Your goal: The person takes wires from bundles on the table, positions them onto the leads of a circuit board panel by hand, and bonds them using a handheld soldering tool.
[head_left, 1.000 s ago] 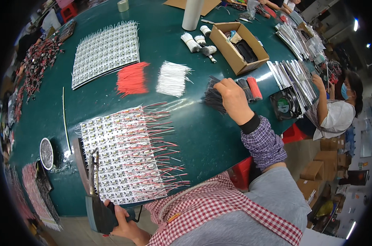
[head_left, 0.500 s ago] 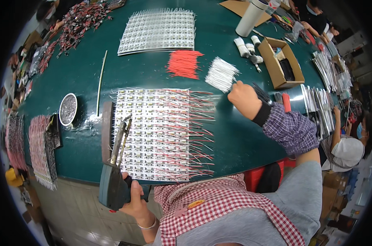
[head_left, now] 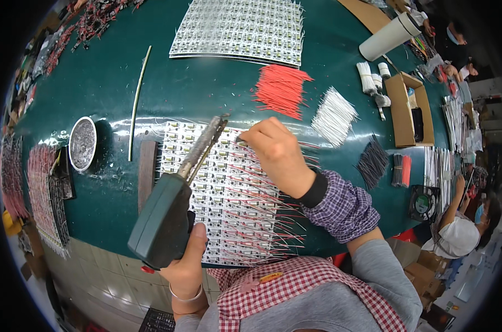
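Note:
My left hand (head_left: 191, 259) is wrapped round the grip of a dark green soldering gun (head_left: 163, 218). Its metal barrel slants up over a white circuit board panel (head_left: 206, 229) bearing rows of small components, and the tip is near the panel's far edge. Red and white wires stick out along the panel's right side. My right hand (head_left: 276, 152) is over the upper right part of the panel, fingers pinched together; what they hold, if anything, is too small to make out. Beyond it lie a pile of red wires (head_left: 281, 91) and a pile of white wires (head_left: 335, 117).
Another stack of panels (head_left: 237, 33) lies at the far side. A small bowl (head_left: 83, 144) and a thin stick (head_left: 135, 105) are to the left. Black wires (head_left: 372, 161), a cardboard box (head_left: 401, 113) and a pale flask (head_left: 389, 37) are to the right. A dark bar (head_left: 147, 171) borders the panel.
My right hand has moved left from the white wires to the panel. The soldering gun has been raised, its tip now farther up and to the right. The view has shifted.

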